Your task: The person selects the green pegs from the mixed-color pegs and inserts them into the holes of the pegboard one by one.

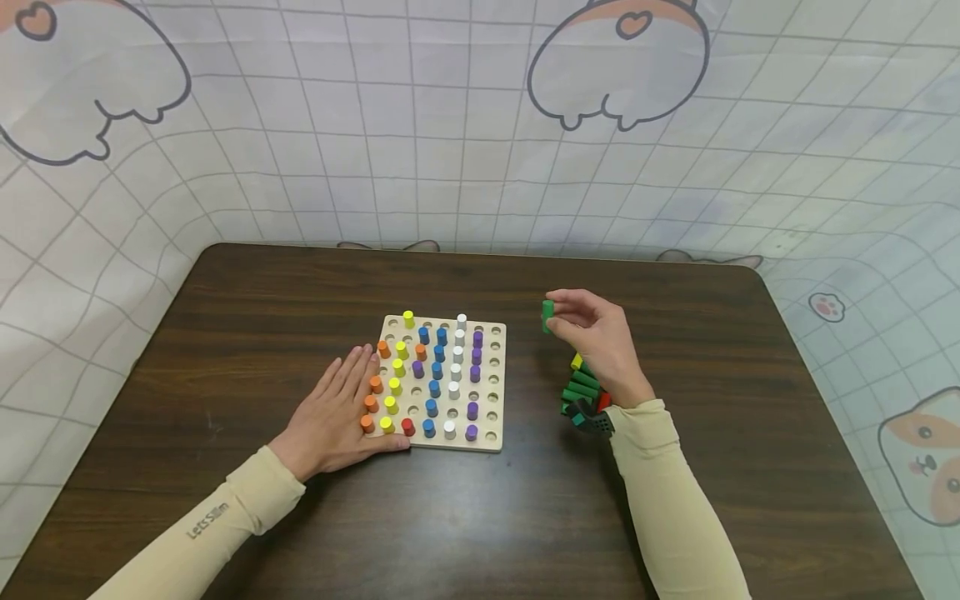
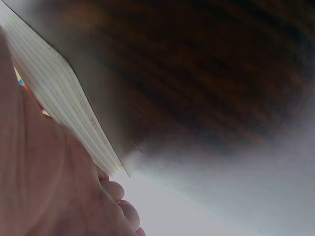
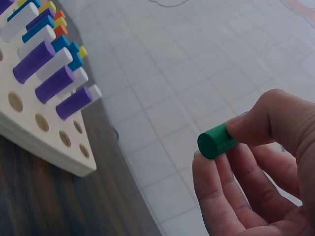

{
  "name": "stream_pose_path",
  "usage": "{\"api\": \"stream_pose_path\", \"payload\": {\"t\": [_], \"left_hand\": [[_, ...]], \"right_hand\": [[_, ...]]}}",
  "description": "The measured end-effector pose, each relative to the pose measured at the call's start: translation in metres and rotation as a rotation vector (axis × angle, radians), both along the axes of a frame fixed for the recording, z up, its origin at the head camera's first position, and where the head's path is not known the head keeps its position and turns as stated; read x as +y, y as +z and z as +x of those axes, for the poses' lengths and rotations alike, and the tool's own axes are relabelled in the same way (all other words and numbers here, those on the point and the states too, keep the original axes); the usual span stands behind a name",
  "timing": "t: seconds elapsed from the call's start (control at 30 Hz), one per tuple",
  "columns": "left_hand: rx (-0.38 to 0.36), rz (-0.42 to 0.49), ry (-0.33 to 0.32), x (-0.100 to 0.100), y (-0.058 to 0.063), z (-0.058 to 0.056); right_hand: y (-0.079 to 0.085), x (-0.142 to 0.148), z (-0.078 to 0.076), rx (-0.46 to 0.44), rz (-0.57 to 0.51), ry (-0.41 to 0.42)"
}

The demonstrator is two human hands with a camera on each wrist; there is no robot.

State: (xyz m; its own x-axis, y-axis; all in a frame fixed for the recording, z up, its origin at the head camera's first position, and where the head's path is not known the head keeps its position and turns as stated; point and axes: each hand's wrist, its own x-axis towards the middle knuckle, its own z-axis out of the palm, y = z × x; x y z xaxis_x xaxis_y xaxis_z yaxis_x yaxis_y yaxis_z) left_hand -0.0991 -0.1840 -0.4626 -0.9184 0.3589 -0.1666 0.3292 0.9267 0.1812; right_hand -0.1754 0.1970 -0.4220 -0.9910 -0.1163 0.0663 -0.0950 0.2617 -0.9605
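Observation:
A wooden pegboard (image 1: 491,440) holds rows of orange, yellow, blue, white and purple pegs, with a red peg (image 1: 407,427) in its front row. Its rightmost column shows bare holes. My left hand (image 1: 337,421) lies along the board's left side, fingers straight, thumb at the front edge. To the right of the board, my right hand (image 1: 600,337) is raised and pinches a green peg (image 3: 219,141) between thumb and fingers. In the head view that peg stands roughly upright, apart from the board.
Loose green pegs (image 1: 581,385) lie in a pile below the right wrist, with a yellow peg (image 1: 576,362) and a red peg (image 1: 603,402) among them; the wrist hides part of it. The dark wooden table (image 1: 300,283) meets a grid-patterned cloth (image 1: 420,150) at the back.

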Motion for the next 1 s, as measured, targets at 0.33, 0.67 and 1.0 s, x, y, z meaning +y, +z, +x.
{"api": "stream_pose_path", "payload": {"t": [0.33, 0.67, 1.0], "left_hand": [[-0.009, -0.009, 0.001, 0.001, 0.000, 0.000], [-0.008, -0.010, 0.003, 0.001, 0.000, 0.000], [-0.032, -0.014, 0.002, 0.000, -0.002, -0.002]], "right_hand": [[0.000, -0.018, -0.006, 0.027, -0.067, 0.022], [-0.002, -0.027, -0.010, 0.016, -0.076, 0.038], [-0.017, -0.031, -0.015, 0.003, -0.076, 0.050]]}}
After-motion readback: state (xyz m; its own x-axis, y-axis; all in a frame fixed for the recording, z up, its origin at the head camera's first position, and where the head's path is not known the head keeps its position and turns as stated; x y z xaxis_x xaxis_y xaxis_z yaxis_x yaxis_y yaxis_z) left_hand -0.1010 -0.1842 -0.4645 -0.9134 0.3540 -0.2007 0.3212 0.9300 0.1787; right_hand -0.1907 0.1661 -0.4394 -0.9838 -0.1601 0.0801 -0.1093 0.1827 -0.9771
